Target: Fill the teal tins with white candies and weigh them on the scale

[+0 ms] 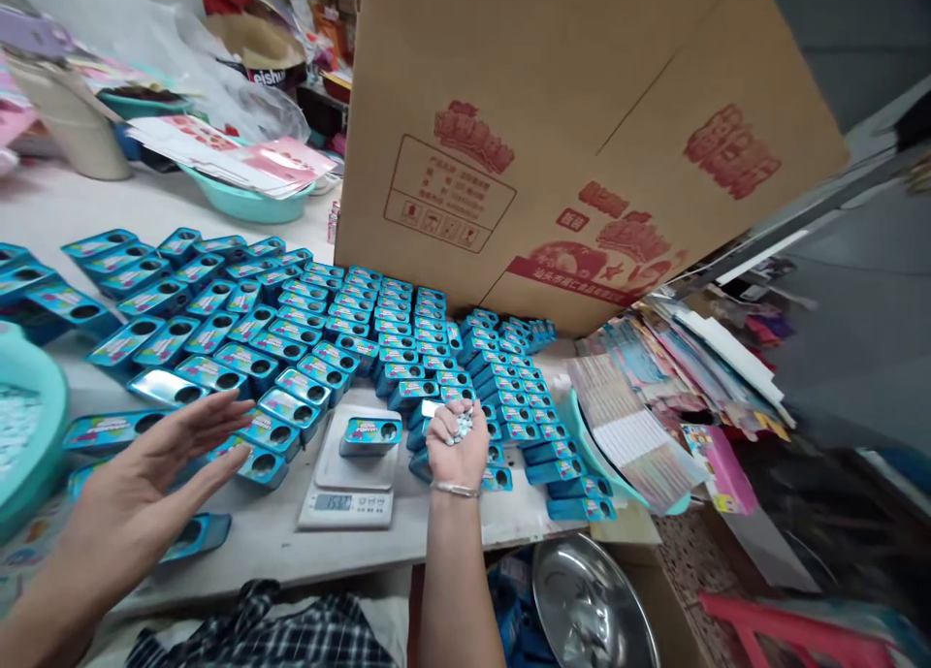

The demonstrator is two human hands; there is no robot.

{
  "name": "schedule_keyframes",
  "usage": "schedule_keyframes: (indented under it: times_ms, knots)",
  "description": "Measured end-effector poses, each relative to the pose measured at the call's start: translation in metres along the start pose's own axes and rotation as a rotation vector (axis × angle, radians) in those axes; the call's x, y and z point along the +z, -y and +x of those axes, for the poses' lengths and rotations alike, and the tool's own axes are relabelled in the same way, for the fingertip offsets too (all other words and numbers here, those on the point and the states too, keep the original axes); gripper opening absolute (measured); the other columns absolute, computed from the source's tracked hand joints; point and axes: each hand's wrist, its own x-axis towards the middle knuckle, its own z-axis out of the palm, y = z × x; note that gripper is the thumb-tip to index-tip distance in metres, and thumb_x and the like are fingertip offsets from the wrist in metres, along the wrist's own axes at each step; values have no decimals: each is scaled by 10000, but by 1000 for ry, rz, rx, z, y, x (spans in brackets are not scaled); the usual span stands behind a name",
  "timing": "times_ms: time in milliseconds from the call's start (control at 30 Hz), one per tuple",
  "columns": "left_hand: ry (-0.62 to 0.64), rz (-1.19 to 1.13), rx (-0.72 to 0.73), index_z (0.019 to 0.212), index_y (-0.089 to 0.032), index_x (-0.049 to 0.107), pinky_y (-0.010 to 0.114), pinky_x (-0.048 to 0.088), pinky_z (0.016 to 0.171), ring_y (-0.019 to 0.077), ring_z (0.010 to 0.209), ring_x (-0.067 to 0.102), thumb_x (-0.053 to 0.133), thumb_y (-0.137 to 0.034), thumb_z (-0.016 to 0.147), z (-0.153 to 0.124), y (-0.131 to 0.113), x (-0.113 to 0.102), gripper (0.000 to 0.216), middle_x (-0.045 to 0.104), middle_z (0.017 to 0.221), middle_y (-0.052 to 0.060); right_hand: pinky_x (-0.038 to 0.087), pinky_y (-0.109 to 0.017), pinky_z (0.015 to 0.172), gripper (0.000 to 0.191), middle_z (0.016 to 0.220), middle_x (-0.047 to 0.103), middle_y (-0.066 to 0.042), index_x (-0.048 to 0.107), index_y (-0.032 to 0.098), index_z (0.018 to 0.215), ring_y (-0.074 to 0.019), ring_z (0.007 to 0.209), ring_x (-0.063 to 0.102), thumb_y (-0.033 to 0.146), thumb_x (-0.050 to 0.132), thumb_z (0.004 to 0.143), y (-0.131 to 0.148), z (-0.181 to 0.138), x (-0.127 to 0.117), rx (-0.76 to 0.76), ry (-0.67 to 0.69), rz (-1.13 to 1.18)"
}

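My left hand point(149, 489) hovers on the left with fingers stretched out and nothing in it, over a few blue tins. Palm up, my right hand point(458, 455) has its fingers curled round a handful of small pale tablets point(460, 426). Just left of it, one blue tin point(370, 431) with a round dark hole in its top stands on a white digital scale point(347, 510). The scale's display is lit. Rows of similar blue tins point(305, 319) cover the table behind both hands. More pale tablets point(18, 421) lie in a turquoise basin point(54, 397) at the left edge.
A large cardboard box point(567, 96) rises behind the tins. On the right, another turquoise basin point(632, 484) bears stacked printed sheets point(632, 435). Below the table edge sits a metal bowl point(593, 605). Papers lie on a further basin point(247, 203) at the back left.
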Motion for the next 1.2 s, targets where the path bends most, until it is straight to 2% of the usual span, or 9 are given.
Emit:
schedule_keyframes:
  times_ms: [133,233,467,667,767,900,1000,1067,1200]
  knots:
    - [38,-6,16,1329,-323,532,506,551,1006,305,1151,665,633,-606,796,-3,9,-1,612,690,1254,34,224,-146,371,243,610,464,104,416,220,770,-28,405,350,299,636,838,-5,1,8,6,24,-2]
    - [84,5,51,1338,-329,525,492,556,999,287,1145,669,628,-578,818,-6,10,8,586,688,1256,37,216,-150,363,236,604,458,103,419,220,771,-30,400,344,315,617,856,-11,1,14,16,12,-1]
    - [232,42,247,1384,-308,489,408,558,994,245,1160,661,618,-514,870,-11,5,51,569,679,1282,46,229,-154,368,257,576,412,110,402,226,749,-42,404,317,336,604,865,-19,3,19,19,23,-63]
    - [158,375,565,1466,-231,385,458,459,1083,285,1322,514,542,-371,916,6,7,95,589,546,1437,109,230,-141,371,250,593,400,107,396,222,741,-33,410,296,293,604,862,-7,-1,17,3,103,-16]
    - [200,612,645,1454,-177,409,539,386,1102,327,1326,488,515,-196,869,18,5,122,595,549,1422,149,244,-135,373,246,600,401,104,395,217,732,-29,413,305,263,589,877,10,-11,18,-33,124,26]
    - [329,773,627,1227,-200,603,571,355,1065,307,1104,613,484,-71,792,18,-5,134,469,682,1155,108,278,-136,383,234,618,424,98,408,211,734,-29,426,332,233,578,894,58,-34,10,-150,132,27]
    - [415,687,681,1150,-251,622,589,280,1097,284,1064,610,511,-75,747,0,-22,135,454,685,1096,58,286,-140,379,225,623,437,96,419,209,731,-31,428,339,197,588,878,100,-55,-6,-309,136,9]
    - [504,584,730,1148,-275,609,597,188,1144,263,1076,597,527,-73,721,-17,-33,145,480,682,1065,32,285,-143,373,224,623,440,95,423,208,725,-33,429,343,179,600,860,122,-69,-18,-411,120,12]
    - [671,428,868,1113,-271,606,609,20,1187,268,1140,559,603,-137,706,-48,-36,199,428,673,1014,22,297,-140,375,222,621,429,96,432,206,722,-33,427,336,166,613,845,145,-89,-36,-526,60,10]
